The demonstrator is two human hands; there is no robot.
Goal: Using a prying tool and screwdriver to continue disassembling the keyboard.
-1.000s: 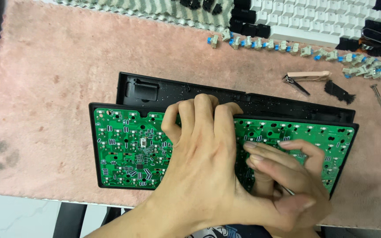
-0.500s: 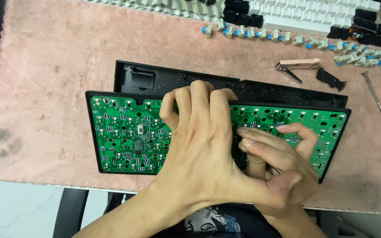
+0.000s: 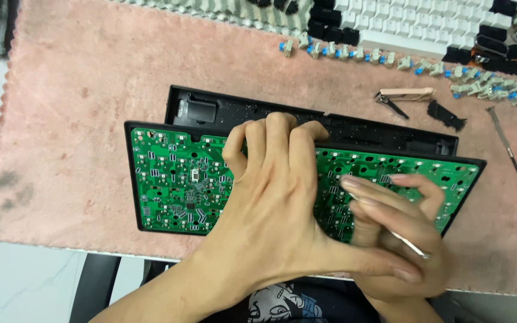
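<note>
Two hands work on the green circuit board (image 3: 181,185), which lies solder side up in its black frame over the black keyboard case (image 3: 222,110) on the pink mat (image 3: 91,90). Your left hand (image 3: 276,197) presses flat on the board's middle, grasping nothing; your right hand (image 3: 399,233), at the board's right end, pinches a thin metal tool (image 3: 411,245). Judged step: working a board contact; next calls for a steady tip.
</note>
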